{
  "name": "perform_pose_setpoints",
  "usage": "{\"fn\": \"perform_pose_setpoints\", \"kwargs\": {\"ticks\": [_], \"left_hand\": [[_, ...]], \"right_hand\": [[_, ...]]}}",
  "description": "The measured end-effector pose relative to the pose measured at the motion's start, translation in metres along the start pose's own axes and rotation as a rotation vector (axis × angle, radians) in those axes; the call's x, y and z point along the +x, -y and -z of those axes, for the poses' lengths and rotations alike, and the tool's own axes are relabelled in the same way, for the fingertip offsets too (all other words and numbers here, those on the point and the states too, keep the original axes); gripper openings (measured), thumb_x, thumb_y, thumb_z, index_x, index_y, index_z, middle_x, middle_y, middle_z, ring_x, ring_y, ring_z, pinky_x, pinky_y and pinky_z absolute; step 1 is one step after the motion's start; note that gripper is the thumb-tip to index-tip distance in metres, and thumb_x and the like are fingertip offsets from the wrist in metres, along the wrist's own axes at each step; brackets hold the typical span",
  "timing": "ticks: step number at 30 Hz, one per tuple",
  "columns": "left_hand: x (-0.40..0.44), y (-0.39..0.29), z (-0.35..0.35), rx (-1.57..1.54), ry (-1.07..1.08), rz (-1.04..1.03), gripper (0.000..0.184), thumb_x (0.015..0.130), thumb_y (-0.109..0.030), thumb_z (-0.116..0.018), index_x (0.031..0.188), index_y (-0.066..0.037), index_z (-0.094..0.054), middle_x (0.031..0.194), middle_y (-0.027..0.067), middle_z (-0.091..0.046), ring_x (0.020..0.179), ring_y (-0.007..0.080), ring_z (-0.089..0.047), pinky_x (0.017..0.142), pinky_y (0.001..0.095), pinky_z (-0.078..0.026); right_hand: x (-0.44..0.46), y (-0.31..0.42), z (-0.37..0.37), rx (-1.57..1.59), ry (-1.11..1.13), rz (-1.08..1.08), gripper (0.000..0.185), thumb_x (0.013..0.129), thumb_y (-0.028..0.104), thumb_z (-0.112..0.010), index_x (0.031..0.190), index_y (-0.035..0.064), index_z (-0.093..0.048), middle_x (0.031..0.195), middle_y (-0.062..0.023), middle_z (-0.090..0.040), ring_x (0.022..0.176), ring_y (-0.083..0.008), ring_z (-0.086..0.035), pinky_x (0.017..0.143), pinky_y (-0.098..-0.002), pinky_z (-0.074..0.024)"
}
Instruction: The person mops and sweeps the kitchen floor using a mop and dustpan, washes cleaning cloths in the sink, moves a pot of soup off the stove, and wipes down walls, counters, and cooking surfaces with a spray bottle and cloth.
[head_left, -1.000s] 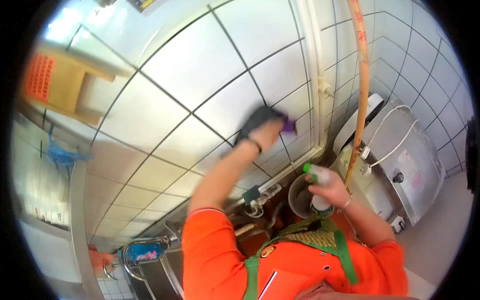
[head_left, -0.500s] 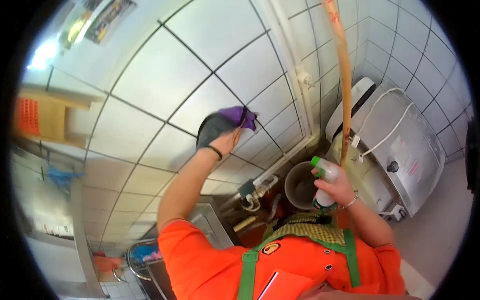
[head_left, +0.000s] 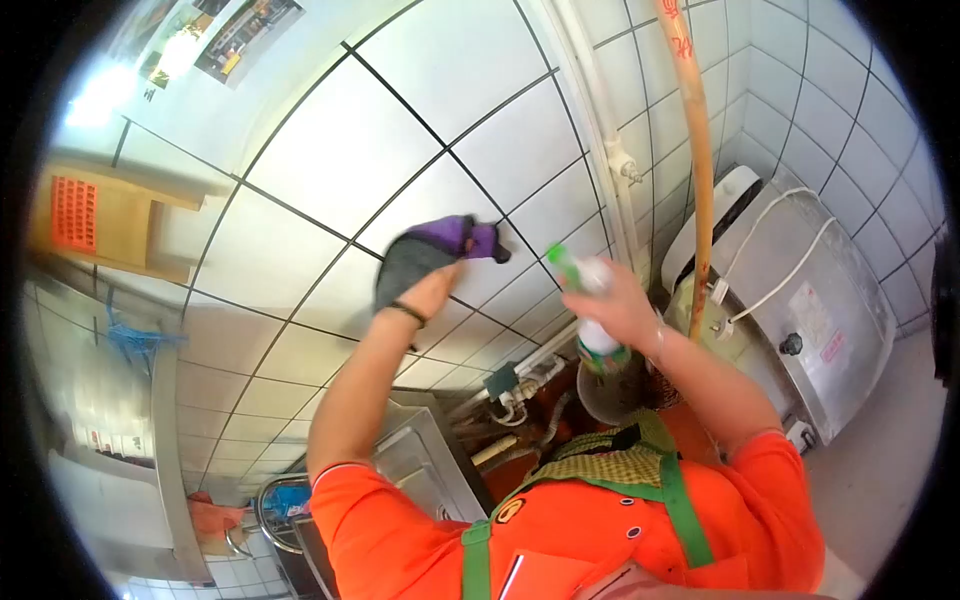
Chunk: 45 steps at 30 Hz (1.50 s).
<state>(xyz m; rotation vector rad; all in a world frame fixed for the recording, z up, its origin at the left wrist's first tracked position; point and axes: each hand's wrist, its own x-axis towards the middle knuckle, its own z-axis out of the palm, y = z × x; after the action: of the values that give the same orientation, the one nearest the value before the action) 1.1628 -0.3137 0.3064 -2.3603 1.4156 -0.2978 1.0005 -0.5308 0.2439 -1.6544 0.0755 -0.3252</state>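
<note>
My left hand [head_left: 433, 292] is closed on a purple and dark grey cloth [head_left: 437, 240], held at the white tiled wall [head_left: 410, 95]. Part of my fingers is hidden behind the cloth. A white spray bottle [head_left: 592, 275] with a green nozzle is in my right hand [head_left: 625, 308], its head pointing up and left towards the wall. The fingers wrap round the neck of the bottle, slightly blurred. Below the bottle stands a grey bucket [head_left: 606, 398], partly covered by it.
A long wooden pole [head_left: 697, 150] stands upright on my right, before a metal appliance [head_left: 830, 310] with a white cord. A white pipe with a tap [head_left: 622, 160] runs along the wall corner. Left are a wooden holder [head_left: 125, 222] and a steel sink [head_left: 425, 460].
My right hand has lifted the spray bottle up and left, closer to the wall and the cloth. My left hand has shifted slightly left and down with the cloth.
</note>
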Motion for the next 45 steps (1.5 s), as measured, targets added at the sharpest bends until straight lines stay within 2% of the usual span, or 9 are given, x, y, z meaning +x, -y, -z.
{"fn": "perform_pose_setpoints", "kwargs": {"ticks": [11,14,18,19,22,27,32,37,45], "left_hand": [[0.064,0.012,0.082,0.032,-0.131,0.027,0.038,0.079,-0.013,-0.044,0.116,-0.015,-0.048,0.117,0.0135,-0.048,0.099,0.0305,-0.05,0.081,0.0384,-0.041],[0.105,0.012,0.041,-0.014,-0.616,-0.175,0.043,0.079,-0.01,-0.042,0.122,-0.004,-0.039,0.123,0.0143,-0.043,0.107,0.0285,-0.046,0.086,0.0338,-0.041],[0.047,-0.032,-0.037,-0.505,0.281,0.058,0.036,0.083,-0.016,-0.039,0.118,-0.011,-0.045,0.116,0.0125,-0.048,0.107,0.0263,-0.047,0.088,0.034,-0.038],[0.036,-0.036,-0.04,-0.202,-0.207,-0.071,0.026,0.083,-0.022,-0.041,0.103,-0.012,-0.055,0.099,0.0139,-0.057,0.092,0.0268,-0.054,0.08,0.0358,-0.041],[0.08,0.001,0.002,-0.225,0.0,0.133,0.039,0.079,-0.018,-0.045,0.118,-0.014,-0.045,0.088,0.0177,-0.058,0.082,0.0315,-0.054,0.072,0.0386,-0.042],[0.152,0.033,0.156,0.304,-0.754,-0.063,0.044,0.08,-0.017,-0.045,0.123,-0.007,-0.038,0.132,0.0117,-0.032,0.115,0.0278,-0.038,0.094,0.0343,-0.034],[0.186,-0.05,-0.041,0.062,-0.662,-0.272,0.036,0.078,-0.013,-0.042,0.113,-0.002,-0.046,0.109,0.0182,-0.051,0.103,0.0283,-0.049,0.083,0.0367,-0.042],[0.08,-0.125,-0.229,-0.36,0.345,-0.14,0.035,0.079,-0.014,-0.043,0.111,-0.002,-0.049,0.103,0.0191,-0.053,0.097,0.0282,-0.052,0.081,0.037,-0.042],[-0.06,-0.023,-0.139,-0.576,0.427,0.214,0.033,0.079,-0.016,-0.044,0.108,-0.003,-0.054,0.092,0.0207,-0.058,0.087,0.0279,-0.056,0.078,0.0373,-0.043]], "right_hand": [[0.059,-0.014,0.002,0.174,-0.125,0.147,0.043,0.065,0.019,-0.067,0.101,0.0009,-0.051,0.079,-0.0048,-0.056,0.071,-0.0143,-0.051,0.066,-0.0276,-0.0418],[0.039,-0.008,0.016,0.221,-0.118,0.035,0.041,0.065,0.017,-0.068,0.099,0.0018,-0.052,0.08,-0.0021,-0.055,0.072,-0.0112,-0.05,0.065,-0.0255,-0.0413],[0.003,-0.013,0.026,0.275,-0.187,-0.025,0.037,0.068,0.014,-0.067,0.099,0.0015,-0.052,0.083,-0.0012,-0.054,0.074,-0.0089,-0.05,0.067,-0.0236,-0.0409],[0.007,-0.019,0.03,0.287,-0.203,-0.008,0.037,0.068,0.014,-0.067,0.099,0.0015,-0.052,0.083,-0.0012,-0.054,0.074,-0.0089,-0.05,0.067,-0.0236,-0.0409],[-0.015,-0.033,0.029,0.256,-0.139,-0.007,0.045,0.068,0.015,-0.068,0.106,0.0005,-0.048,0.083,-0.0019,-0.053,0.076,-0.0098,-0.05,0.068,-0.0243,-0.0409],[-0.022,0.007,0.027,0.292,-0.069,-0.03,0.047,0.068,0.015,-0.069,0.106,0.0004,-0.047,0.086,-0.002,-0.053,0.077,-0.0104,-0.051,0.07,-0.0251,-0.0415],[-0.046,0.007,0.034,0.381,-0.108,-0.096,0.044,0.068,0.016,-0.068,0.105,0.0018,-0.048,0.086,-0.0025,-0.053,0.078,-0.011,-0.05,0.071,-0.0252,-0.0404],[-0.072,-0.03,0.038,0.215,-0.145,-0.162,0.042,0.068,0.018,-0.069,0.101,0.0033,-0.049,0.087,-0.0027,-0.052,0.08,-0.0128,-0.048,0.074,-0.0272,-0.039],[-0.068,-0.032,0.002,0.324,0.137,-0.298,0.043,0.069,0.016,-0.069,0.105,0.004,-0.046,0.089,-0.0039,-0.051,0.081,-0.0114,-0.049,0.071,-0.0263,-0.0403]]}}
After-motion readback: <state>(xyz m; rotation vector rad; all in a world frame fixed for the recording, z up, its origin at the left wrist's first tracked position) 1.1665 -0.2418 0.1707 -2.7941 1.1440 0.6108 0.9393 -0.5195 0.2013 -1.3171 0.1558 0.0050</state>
